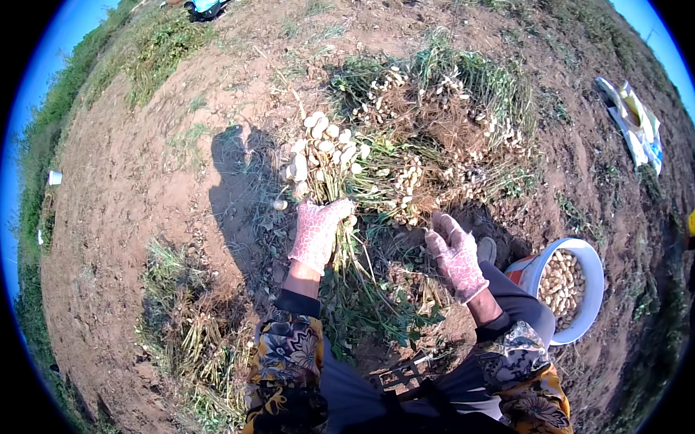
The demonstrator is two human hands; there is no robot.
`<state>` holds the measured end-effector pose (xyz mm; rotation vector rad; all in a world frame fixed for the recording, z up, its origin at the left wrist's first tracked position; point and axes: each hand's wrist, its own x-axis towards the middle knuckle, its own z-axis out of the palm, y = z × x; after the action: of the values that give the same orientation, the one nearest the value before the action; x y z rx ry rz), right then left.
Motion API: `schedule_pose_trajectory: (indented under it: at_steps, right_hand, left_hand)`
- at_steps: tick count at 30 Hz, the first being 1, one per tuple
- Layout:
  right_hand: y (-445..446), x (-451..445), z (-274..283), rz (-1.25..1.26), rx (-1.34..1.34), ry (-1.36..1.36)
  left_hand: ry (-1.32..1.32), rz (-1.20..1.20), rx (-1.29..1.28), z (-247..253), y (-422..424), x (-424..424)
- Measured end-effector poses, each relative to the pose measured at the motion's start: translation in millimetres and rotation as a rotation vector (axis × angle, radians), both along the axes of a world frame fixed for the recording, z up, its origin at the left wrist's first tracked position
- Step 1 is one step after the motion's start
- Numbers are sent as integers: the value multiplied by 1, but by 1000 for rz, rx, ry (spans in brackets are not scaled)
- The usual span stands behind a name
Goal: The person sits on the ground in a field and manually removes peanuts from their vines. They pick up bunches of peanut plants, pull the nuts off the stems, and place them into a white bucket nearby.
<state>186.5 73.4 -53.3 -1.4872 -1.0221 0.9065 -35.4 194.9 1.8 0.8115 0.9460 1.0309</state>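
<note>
My left hand (320,232), in a pink-and-white patterned glove, grips a bunch of peanut plants by the stems. The pale peanut pods (325,149) of this bunch point away from me, while its green leafy tops (379,307) hang down between my legs. My right hand (457,256), gloved alike, is held in the air to the right, its fingers a little apart and no object visible in it. Just beyond it lies a heap of uprooted peanut plants (442,127) with pods and brown roots. By my right knee a white bucket (596,300) contains many loose peanuts (561,284).
Stripped-looking plant stalks (196,331) lie piled on the soil at my left. A white sack (634,124) rests on the ground at far right, with a yellow object (693,223) near the rim. Another person (205,3) is partly visible at the top. Far left stands a small white container (54,178).
</note>
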Motion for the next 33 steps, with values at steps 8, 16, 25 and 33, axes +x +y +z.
schedule_pose_trajectory:
  at_steps: [8,16,25,33]
  right_hand:
    - [47,-23,17,118,152,1030]
    - [34,-2,18,-16,415,979]
    - [54,-3,69,338,192,1337]
    - [48,-29,92,309,231,1072]
  left_hand:
    - [-16,-562,100,13,-47,30]
    - [-65,-756,25,19,-59,54]
    - [-199,-835,198,8,-61,27]
    - [-19,-938,976,-17,-47,25]
